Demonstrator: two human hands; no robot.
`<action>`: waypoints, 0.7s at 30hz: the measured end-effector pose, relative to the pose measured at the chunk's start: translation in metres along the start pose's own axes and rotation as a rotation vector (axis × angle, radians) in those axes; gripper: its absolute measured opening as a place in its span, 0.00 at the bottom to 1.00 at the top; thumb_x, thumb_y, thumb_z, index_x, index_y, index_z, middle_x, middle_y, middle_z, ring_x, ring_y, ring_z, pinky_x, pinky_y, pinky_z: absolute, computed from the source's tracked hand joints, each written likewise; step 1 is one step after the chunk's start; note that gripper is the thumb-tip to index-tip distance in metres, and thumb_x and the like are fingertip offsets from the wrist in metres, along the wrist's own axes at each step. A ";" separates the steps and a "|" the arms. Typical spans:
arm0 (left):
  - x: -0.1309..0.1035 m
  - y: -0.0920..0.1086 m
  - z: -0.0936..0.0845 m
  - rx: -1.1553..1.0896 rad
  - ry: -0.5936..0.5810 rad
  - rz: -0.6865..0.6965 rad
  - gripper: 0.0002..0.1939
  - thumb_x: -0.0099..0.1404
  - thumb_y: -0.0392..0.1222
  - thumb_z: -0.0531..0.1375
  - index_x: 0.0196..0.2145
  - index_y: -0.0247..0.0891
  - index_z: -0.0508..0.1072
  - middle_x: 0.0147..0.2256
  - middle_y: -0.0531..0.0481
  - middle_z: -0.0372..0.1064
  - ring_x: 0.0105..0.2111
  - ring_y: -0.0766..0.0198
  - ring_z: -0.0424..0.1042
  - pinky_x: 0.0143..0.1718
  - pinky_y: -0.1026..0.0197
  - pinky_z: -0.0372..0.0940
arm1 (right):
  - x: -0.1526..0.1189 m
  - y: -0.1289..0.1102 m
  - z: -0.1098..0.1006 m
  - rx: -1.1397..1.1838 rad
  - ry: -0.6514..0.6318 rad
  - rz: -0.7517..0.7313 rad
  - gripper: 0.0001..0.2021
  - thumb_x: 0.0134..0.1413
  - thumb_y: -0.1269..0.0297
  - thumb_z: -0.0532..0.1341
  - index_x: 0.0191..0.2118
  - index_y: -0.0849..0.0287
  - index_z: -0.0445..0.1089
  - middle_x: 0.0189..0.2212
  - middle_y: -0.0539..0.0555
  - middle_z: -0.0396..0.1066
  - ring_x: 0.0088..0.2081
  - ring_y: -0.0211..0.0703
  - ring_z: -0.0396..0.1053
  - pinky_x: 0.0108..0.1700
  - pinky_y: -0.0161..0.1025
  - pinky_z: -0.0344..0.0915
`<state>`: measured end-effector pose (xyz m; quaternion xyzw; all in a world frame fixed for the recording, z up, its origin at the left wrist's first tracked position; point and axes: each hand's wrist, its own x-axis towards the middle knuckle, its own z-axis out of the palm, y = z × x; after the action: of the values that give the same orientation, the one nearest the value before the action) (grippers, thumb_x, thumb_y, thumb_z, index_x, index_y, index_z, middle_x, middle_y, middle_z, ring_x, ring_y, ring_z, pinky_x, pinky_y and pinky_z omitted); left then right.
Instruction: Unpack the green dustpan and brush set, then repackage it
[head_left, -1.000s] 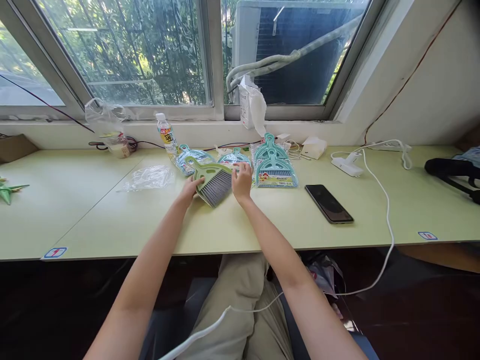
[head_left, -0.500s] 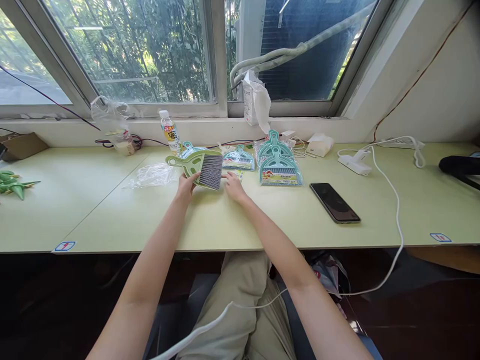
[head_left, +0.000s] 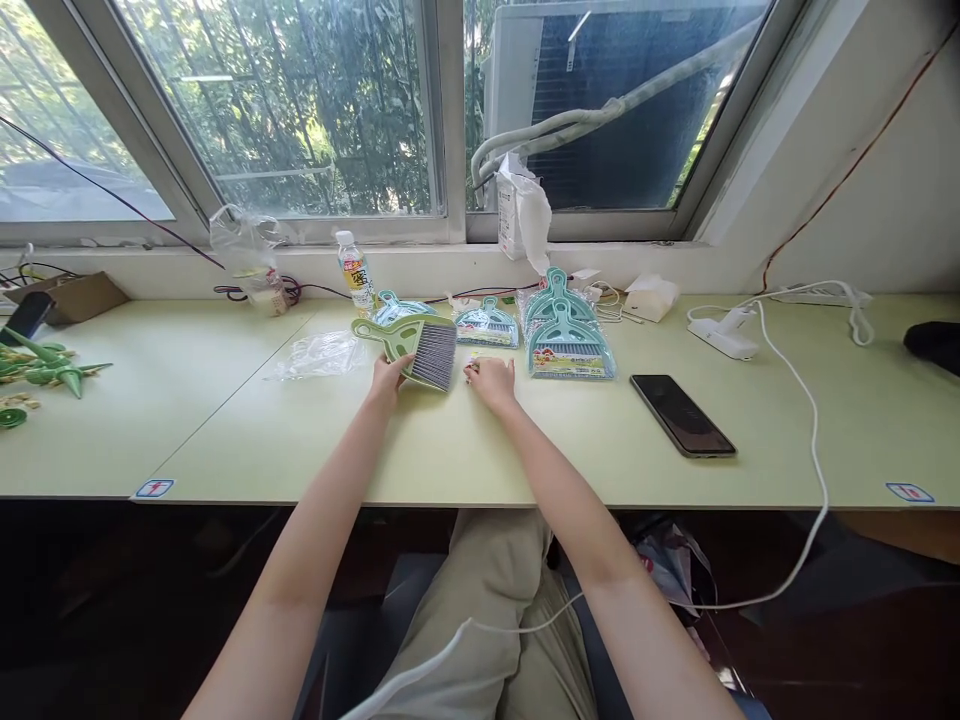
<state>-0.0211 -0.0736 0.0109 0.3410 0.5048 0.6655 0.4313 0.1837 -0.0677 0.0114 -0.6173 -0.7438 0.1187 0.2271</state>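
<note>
Here, the left hand (head_left: 388, 378) grips a dustpan (head_left: 395, 334) and brush (head_left: 435, 355); the right hand (head_left: 493, 382) curls, hold unclear, near bagged sets (head_left: 561, 335).

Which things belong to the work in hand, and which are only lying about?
Work, as it seems:
- green brush set, in the left hand, near the right hand
- bagged teal brush sets

Lying about:
- phone
- bottle
- white power adapter

Loose beige trousers (head_left: 480, 610), creased along the thighs, bare forearms (head_left: 315, 545), bare left hand (head_left: 389, 378), bare right hand (head_left: 493, 383)
</note>
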 end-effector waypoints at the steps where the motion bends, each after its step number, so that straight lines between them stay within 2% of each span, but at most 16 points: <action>1: -0.001 0.000 0.001 0.014 0.001 -0.011 0.20 0.51 0.32 0.67 0.42 0.38 0.69 0.39 0.49 0.73 0.33 0.65 0.74 0.35 0.62 0.72 | 0.000 -0.001 -0.003 0.038 0.026 0.041 0.17 0.65 0.56 0.51 0.47 0.54 0.74 0.45 0.57 0.76 0.52 0.47 0.68 0.62 0.51 0.48; 3: -0.003 0.001 0.002 0.039 0.001 -0.044 0.20 0.52 0.32 0.67 0.43 0.38 0.69 0.39 0.49 0.73 0.33 0.65 0.74 0.35 0.63 0.72 | 0.000 -0.001 -0.011 0.152 0.094 0.115 0.23 0.67 0.52 0.44 0.51 0.54 0.72 0.45 0.58 0.76 0.48 0.46 0.71 0.53 0.43 0.59; 5: -0.007 0.001 0.005 0.055 -0.008 -0.077 0.20 0.52 0.32 0.67 0.43 0.38 0.69 0.39 0.48 0.73 0.34 0.65 0.74 0.34 0.63 0.72 | -0.001 -0.003 -0.019 0.267 0.194 0.148 0.28 0.68 0.52 0.38 0.58 0.58 0.67 0.48 0.60 0.74 0.48 0.47 0.71 0.47 0.39 0.62; 7: -0.011 0.000 0.009 0.067 -0.038 -0.093 0.21 0.52 0.32 0.67 0.43 0.38 0.69 0.41 0.47 0.73 0.35 0.64 0.75 0.34 0.63 0.72 | -0.004 -0.007 -0.024 0.309 0.321 0.121 0.30 0.68 0.54 0.35 0.62 0.61 0.62 0.53 0.63 0.70 0.54 0.48 0.67 0.50 0.39 0.61; 10: -0.017 -0.002 0.016 0.068 -0.116 -0.093 0.23 0.51 0.35 0.68 0.44 0.38 0.69 0.43 0.46 0.73 0.36 0.63 0.75 0.34 0.63 0.72 | -0.009 -0.016 -0.022 0.221 0.428 -0.042 0.28 0.69 0.55 0.36 0.63 0.60 0.60 0.63 0.62 0.60 0.66 0.48 0.51 0.61 0.45 0.52; 12: -0.020 -0.003 0.018 0.042 -0.176 -0.076 0.23 0.51 0.37 0.69 0.44 0.38 0.69 0.44 0.46 0.73 0.37 0.62 0.75 0.33 0.64 0.72 | -0.013 -0.023 -0.015 0.127 0.355 -0.179 0.27 0.68 0.52 0.39 0.63 0.57 0.62 0.67 0.59 0.52 0.69 0.48 0.41 0.66 0.50 0.42; 14: -0.021 -0.003 0.018 -0.004 -0.220 -0.047 0.23 0.50 0.39 0.69 0.44 0.38 0.70 0.44 0.46 0.73 0.38 0.62 0.75 0.33 0.64 0.72 | -0.016 -0.028 -0.005 0.050 0.203 -0.259 0.28 0.67 0.49 0.41 0.64 0.56 0.60 0.69 0.58 0.46 0.71 0.48 0.34 0.67 0.57 0.33; 18: -0.020 -0.002 0.014 -0.052 -0.241 -0.018 0.26 0.46 0.38 0.71 0.44 0.36 0.70 0.42 0.45 0.74 0.38 0.60 0.76 0.34 0.63 0.72 | -0.017 -0.031 0.007 0.035 -0.044 -0.270 0.33 0.66 0.44 0.35 0.70 0.54 0.43 0.71 0.56 0.32 0.71 0.46 0.23 0.65 0.66 0.24; 21: -0.019 -0.002 0.012 -0.064 -0.302 -0.017 0.30 0.42 0.34 0.73 0.45 0.36 0.70 0.42 0.45 0.74 0.39 0.59 0.75 0.37 0.60 0.72 | -0.014 -0.027 0.008 0.091 -0.104 -0.248 0.34 0.63 0.41 0.31 0.70 0.50 0.38 0.71 0.51 0.26 0.70 0.44 0.18 0.64 0.67 0.20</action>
<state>-0.0020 -0.0860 0.0113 0.4189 0.4157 0.6187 0.5185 0.1583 -0.0864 0.0146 -0.5027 -0.8190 0.1553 0.2288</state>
